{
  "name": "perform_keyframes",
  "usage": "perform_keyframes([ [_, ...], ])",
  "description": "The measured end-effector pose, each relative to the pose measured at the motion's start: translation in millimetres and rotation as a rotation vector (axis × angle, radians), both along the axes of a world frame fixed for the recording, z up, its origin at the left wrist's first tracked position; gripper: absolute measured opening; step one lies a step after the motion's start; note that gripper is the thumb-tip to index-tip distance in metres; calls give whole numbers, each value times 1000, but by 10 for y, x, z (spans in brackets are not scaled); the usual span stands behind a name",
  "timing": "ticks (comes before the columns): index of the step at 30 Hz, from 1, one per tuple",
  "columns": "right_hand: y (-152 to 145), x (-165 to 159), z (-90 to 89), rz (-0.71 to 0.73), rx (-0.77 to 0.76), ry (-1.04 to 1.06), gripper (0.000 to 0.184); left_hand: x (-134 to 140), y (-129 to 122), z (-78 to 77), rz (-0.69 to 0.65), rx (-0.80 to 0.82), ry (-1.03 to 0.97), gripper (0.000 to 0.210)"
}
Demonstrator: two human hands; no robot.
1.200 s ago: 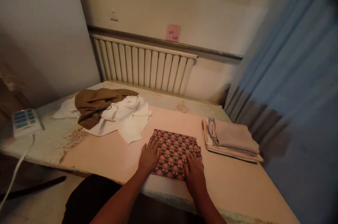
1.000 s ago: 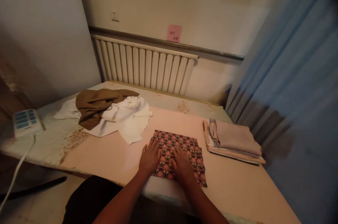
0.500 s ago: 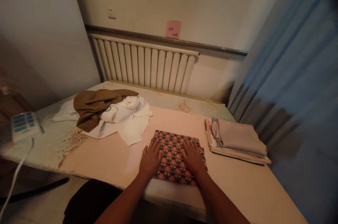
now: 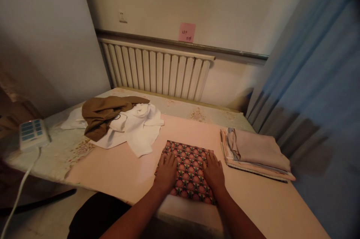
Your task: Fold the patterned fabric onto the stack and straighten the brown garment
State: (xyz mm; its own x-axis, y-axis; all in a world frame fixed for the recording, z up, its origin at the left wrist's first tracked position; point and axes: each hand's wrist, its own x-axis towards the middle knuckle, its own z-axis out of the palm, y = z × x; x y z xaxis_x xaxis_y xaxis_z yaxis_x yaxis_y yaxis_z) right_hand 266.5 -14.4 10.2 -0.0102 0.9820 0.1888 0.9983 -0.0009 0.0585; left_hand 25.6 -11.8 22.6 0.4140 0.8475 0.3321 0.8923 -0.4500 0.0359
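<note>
Left hand (image 4: 166,173) and right hand (image 4: 213,173) lie palm-down, fingers extended and gripping nothing, pressing the folded patterned cloth (image 4: 189,171) flat at the tabletop (image 4: 120,167) near edge.

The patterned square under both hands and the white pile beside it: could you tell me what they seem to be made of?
The patterned square looks like thin woven cloth, matte and printed; it lies flat with crisp folded edges under the left hand and right hand. The white pile seems soft fabric, perhaps cotton, since it rumples loosely.
</note>
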Motion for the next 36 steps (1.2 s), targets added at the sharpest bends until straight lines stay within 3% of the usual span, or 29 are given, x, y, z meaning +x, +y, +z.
perform_keyframes([
  [3, -1, 1, -4, 2, 12, -5, 49, 283, 6, -18, -134, -17, -17, 42],
  [7, 6, 9, 3, 23, 25, -7, 48, 469, 145, -146, -146, -18, -62, 48],
  [15, 23, 4, 57, 14, 25, 9, 45, 307, 661, -191, -53, -13, -47, 51],
  [22, 21, 22, 63, 44, 54, -2, 43, 225, 917, -170, 64, -59, -45, 54],
  [29, 54, 42, -23, 5, 76, 33, 47, 117, 894, -191, 123, -85, -38, 55],
  [36, 47, 13, 3, -63, 61, 83, 52, -34, 626, -204, 136, -106, -15, 57],
])
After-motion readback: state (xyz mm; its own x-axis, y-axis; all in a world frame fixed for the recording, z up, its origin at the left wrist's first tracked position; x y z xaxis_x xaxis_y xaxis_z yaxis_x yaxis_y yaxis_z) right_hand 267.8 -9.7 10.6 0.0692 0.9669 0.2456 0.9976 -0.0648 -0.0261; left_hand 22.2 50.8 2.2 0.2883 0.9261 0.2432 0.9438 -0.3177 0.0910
